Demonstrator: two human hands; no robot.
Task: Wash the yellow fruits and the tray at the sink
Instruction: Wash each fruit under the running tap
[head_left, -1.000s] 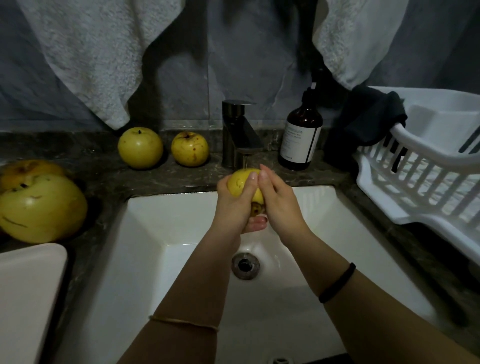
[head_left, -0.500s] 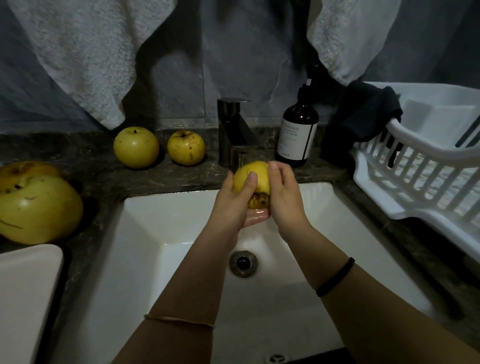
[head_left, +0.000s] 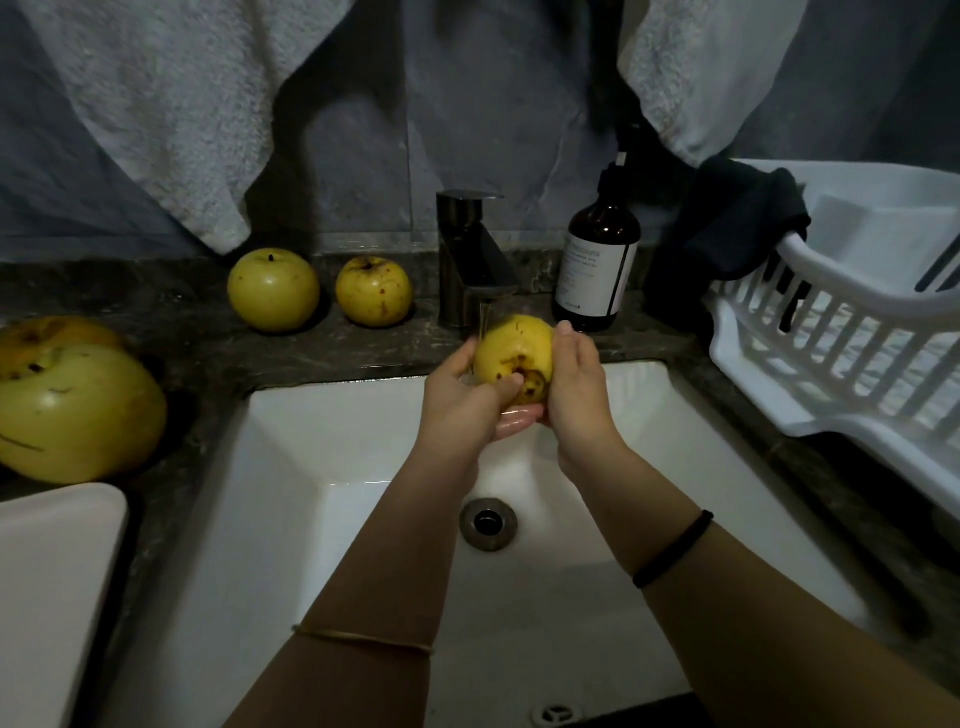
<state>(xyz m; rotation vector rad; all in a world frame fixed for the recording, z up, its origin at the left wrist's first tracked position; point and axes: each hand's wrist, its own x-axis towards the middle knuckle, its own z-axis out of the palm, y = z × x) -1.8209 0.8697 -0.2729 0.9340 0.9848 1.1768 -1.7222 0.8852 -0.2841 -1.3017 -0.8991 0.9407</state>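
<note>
The yellow fruit (head_left: 514, 353) sat over the back edge of the sink (head_left: 311, 467), just under the spout of the faucet (head_left: 470, 260), where a thin stream met its upper left side. I saw the left hand (head_left: 462, 410) cupping it from below and the left, thumb laid across its front. The right hand (head_left: 576, 395) wrapped its right side, fingers curled behind.

Against half a second before, it had rolled. Its brown bruised end now faced me, and the left forefinger no longer lay over the front.

A smooth fruit (head_left: 274, 290) and a spotted fruit (head_left: 374, 291) stood apart at the counter's (head_left: 208, 353) back edge, left of the faucet. A large fruit (head_left: 72, 410) crowded its left edge, touching a browner fruit (head_left: 47, 335) behind, with the tray (head_left: 52, 597) at the front left corner. A brown bottle (head_left: 597, 260) stood just right of the faucet, near the right hand.

Below the hands the basin lay open down to the drain (head_left: 488, 522). The white rack (head_left: 857, 364) filled the counter's right edge.
</note>
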